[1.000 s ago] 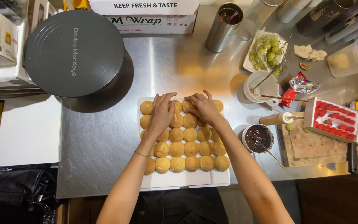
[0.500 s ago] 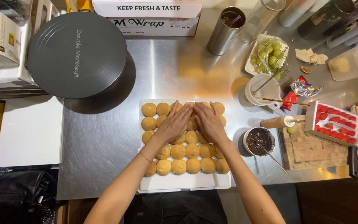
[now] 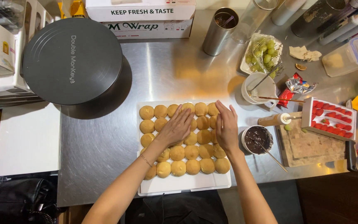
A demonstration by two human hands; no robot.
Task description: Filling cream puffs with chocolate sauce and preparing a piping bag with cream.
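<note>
While both hands lie flat and open on the buns (image 3: 187, 151), left hand (image 3: 177, 128) has slid from 12 toward centre, right hand (image 3: 227, 126) out to 3 edge; buns sit packed on white tray (image 3: 183, 187), mid counter (image 3: 100, 153)

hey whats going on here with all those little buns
A person leans over a steel counter with both bare hands on a batch of small round golden buns packed in rows on a white tray. The left hand lies flat, palm down, on the middle buns; the right hand rests along the right-hand rows. Neither hand grips anything. Beside the tray stand a small bowl of dark spread, a wooden cutting board and a box of strawberries.
</note>
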